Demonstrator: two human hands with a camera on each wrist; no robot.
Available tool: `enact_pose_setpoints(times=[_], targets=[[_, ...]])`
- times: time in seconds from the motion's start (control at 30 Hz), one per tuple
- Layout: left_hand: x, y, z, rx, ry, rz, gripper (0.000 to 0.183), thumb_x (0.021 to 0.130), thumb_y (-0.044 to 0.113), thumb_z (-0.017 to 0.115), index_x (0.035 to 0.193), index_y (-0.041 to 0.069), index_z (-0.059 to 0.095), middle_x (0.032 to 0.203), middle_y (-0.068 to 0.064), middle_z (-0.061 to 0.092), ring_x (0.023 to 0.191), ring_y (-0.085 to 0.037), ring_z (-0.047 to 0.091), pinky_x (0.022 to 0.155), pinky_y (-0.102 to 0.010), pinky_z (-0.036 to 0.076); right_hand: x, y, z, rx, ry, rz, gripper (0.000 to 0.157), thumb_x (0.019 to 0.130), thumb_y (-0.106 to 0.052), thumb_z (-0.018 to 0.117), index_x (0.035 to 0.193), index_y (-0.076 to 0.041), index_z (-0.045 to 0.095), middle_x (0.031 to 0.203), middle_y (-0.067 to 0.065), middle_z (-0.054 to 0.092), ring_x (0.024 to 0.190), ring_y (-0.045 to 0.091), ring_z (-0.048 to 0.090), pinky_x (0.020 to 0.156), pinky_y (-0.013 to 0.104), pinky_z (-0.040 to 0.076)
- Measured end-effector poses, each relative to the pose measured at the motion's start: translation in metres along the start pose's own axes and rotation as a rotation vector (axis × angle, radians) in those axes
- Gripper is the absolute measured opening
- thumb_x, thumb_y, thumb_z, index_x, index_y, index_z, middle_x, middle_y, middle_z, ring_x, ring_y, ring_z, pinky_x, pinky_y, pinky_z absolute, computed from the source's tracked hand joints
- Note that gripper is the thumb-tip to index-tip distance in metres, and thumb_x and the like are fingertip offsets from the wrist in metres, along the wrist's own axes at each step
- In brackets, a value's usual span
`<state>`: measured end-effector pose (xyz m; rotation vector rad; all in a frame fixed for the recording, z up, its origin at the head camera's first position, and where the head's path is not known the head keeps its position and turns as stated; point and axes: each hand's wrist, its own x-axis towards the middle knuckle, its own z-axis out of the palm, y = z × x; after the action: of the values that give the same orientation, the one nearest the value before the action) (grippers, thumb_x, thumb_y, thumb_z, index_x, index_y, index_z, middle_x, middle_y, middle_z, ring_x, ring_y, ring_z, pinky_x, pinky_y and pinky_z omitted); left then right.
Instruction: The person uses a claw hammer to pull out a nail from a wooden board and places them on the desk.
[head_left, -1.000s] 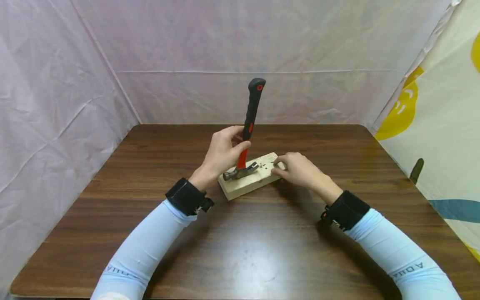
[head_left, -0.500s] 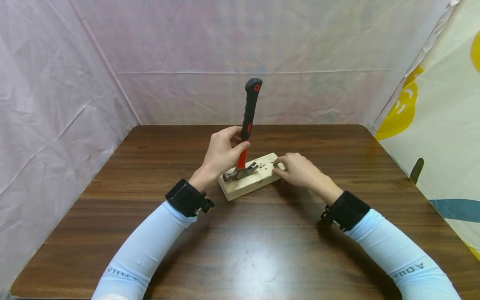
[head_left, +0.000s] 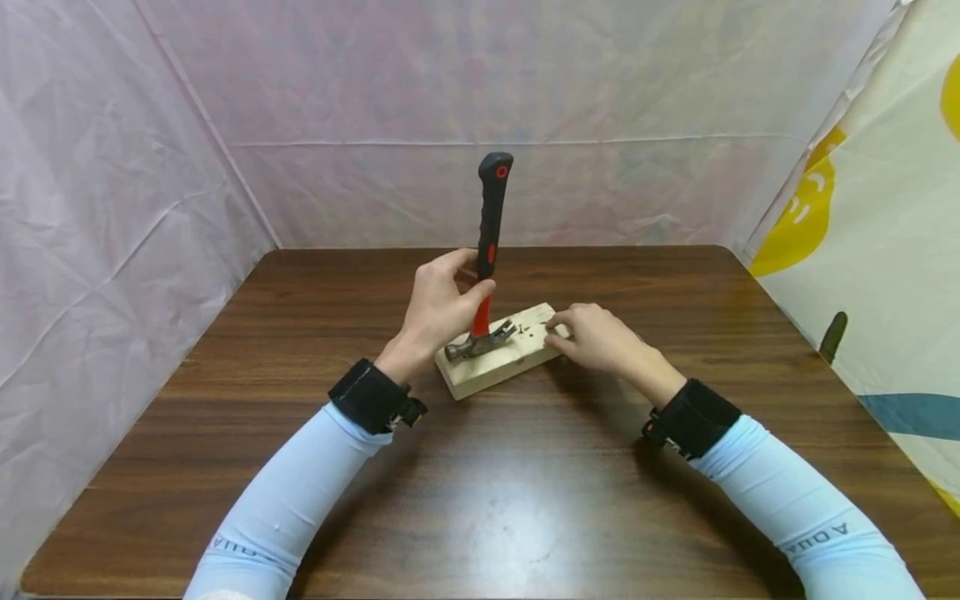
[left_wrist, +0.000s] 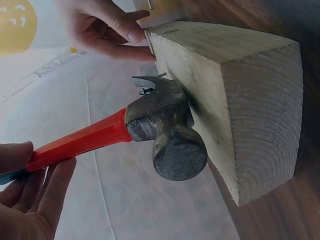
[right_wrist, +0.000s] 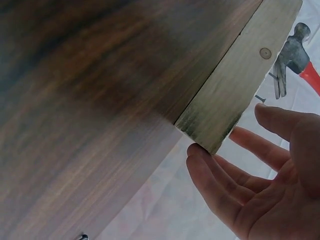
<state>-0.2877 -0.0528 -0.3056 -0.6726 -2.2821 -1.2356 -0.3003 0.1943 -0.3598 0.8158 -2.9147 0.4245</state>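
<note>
My left hand [head_left: 438, 308] holds the red lower part of a claw hammer's handle between thumb and fingers. The claw hammer [head_left: 491, 217] stands nearly upright, its metal head low over the left part of a pale wooden block [head_left: 495, 367]. In the left wrist view, the hammer's round face [left_wrist: 180, 159] points toward the camera and the claw toward several nails. One nail [right_wrist: 260, 99] sticks out near my right thumb in the right wrist view. My right hand [head_left: 596, 337] steadies the block's right end, fingers bent against it. Whether the claw grips a nail is unclear.
The block lies at a slant on a dark brown wooden table [head_left: 510, 492]. Pale fabric sheets [head_left: 480, 83] hang behind and left of the table. A patterned curtain [head_left: 885, 292] hangs at the right.
The hammer's handle has leaned a little to the left, with my left hand shifting slightly along with it. My right hand and the block stay about where they were.
</note>
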Motion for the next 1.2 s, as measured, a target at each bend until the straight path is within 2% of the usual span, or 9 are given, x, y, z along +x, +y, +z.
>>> enact_pose_setpoints(times=[0.4,0.7,1.2], targets=[[-0.0018,-0.0014,-0.0004,0.001,0.016,-0.04,0.025,0.087,0.007,0.074,0.112,0.006,0.069,0.092,0.003,0.065,0.083,-0.012,0.063,0.069,-0.02,0.049,-0.002,0.0001,0.0001,0.021,-0.002,-0.03,0.03,0.097,-0.027,0.066,0.117,-0.006,0.07,0.108,0.008,0.066,0.083,0.019,0.066,0.072,0.034,0.05],[-0.0048,-0.0027,-0.0036,0.015,0.028,-0.088,0.02,0.088,0.01,0.073,0.108,0.01,0.069,0.09,0.004,0.065,0.08,-0.012,0.063,0.062,-0.025,0.045,-0.0024,-0.0004,-0.0005,0.016,-0.01,-0.014,0.03,0.097,-0.029,0.065,0.117,-0.007,0.071,0.11,0.008,0.066,0.087,0.021,0.066,0.074,0.036,0.05],[-0.0088,-0.0058,-0.008,-0.023,0.036,-0.034,0.019,0.087,0.006,0.074,0.104,0.009,0.067,0.093,0.003,0.065,0.079,-0.013,0.064,0.072,-0.026,0.047,-0.0007,-0.001,-0.0009,0.011,-0.009,-0.012,0.03,0.097,-0.029,0.065,0.117,-0.008,0.071,0.108,0.007,0.067,0.085,0.02,0.066,0.075,0.036,0.05]])
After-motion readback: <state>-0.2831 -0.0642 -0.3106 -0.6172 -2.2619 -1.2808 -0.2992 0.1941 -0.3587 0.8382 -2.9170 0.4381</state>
